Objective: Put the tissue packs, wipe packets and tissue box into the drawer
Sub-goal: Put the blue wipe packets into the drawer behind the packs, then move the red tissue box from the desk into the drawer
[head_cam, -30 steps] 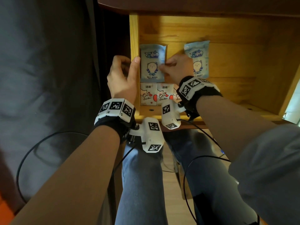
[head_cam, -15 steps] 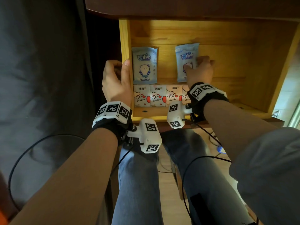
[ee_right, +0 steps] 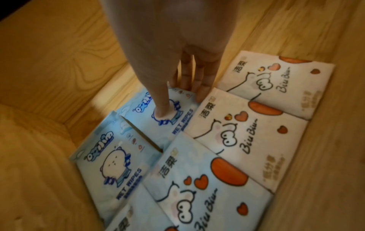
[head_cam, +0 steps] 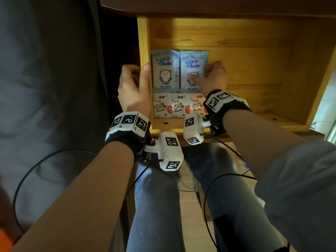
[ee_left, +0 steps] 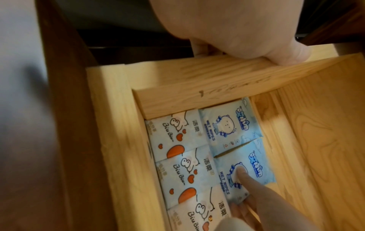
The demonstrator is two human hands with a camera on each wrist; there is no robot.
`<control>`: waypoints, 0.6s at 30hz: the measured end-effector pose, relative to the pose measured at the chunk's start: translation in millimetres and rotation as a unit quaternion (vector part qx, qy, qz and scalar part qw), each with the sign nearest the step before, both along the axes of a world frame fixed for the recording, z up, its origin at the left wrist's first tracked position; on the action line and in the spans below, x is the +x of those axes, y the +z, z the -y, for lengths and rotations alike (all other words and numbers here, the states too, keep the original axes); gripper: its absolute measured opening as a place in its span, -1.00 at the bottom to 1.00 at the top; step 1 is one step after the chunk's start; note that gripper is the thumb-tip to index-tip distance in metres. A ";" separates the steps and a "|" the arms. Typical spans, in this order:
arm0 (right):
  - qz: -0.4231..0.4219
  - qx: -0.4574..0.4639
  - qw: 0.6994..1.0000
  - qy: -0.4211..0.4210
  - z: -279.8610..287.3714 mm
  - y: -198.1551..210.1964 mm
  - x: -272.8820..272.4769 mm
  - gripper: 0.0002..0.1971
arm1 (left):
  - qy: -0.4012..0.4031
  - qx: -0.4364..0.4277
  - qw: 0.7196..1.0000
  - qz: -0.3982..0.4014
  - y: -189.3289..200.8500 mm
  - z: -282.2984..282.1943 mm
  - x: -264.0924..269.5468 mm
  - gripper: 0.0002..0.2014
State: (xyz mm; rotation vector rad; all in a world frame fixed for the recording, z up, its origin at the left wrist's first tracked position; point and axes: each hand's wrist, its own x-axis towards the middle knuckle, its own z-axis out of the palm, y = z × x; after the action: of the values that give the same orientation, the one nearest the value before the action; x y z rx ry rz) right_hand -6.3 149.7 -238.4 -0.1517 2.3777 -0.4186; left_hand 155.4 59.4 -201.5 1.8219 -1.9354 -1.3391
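Note:
The open wooden drawer (head_cam: 143,42) holds two blue wet wipe packets side by side at its back left. My right hand (head_cam: 211,77) pinches the right wipe packet (head_cam: 193,64), thumb (ee_right: 164,112) on its printed face and fingers at its right edge. The left wipe packet (head_cam: 165,70) lies flat beside the drawer wall. A row of white tissue packs (head_cam: 161,105) with red hearts fills the front left, and my right wrist partly covers it. My left hand (head_cam: 133,84) grips the drawer's left wall, thumb inside. No tissue box is in view.
The right half of the drawer floor (head_cam: 254,73) is bare wood. A dark tabletop edge (head_cam: 200,8) overhangs the drawer's back. My jeans-clad knees (head_cam: 158,197) and black cables (head_cam: 218,179) are below the drawer front.
My right hand left the first wipe packet, reached the second one farther right, and slid it left until it sits against the first. My left hand stayed on the drawer wall.

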 end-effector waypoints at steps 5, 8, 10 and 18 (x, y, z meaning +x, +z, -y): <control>0.011 -0.001 1.000 0.008 -1.7 2.5 -1.4 -0.45 | -0.005 0.000 1.000 0.010 1.5 0.9 0.0 -0.61; 0.019 0.005 1.000 0.013 -2.4 9.2 -0.9 -0.47 | -0.013 -0.007 1.000 0.028 6.4 1.7 -1.9 -0.59; 0.024 0.003 1.000 0.018 -4.3 16.9 -1.2 -0.50 | -0.011 -0.005 0.999 0.050 13.7 4.2 -5.3 -0.59; 0.124 -0.074 0.989 0.027 -18.2 74.1 -17.8 -0.73 | -0.036 0.004 0.997 0.075 65.5 5.3 -36.2 -0.72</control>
State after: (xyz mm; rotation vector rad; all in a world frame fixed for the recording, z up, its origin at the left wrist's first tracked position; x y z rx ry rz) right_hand -24.2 167.9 -164.3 -0.2181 2.0930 -0.5563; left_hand 119.2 54.1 -136.0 1.9253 -2.0918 -1.2657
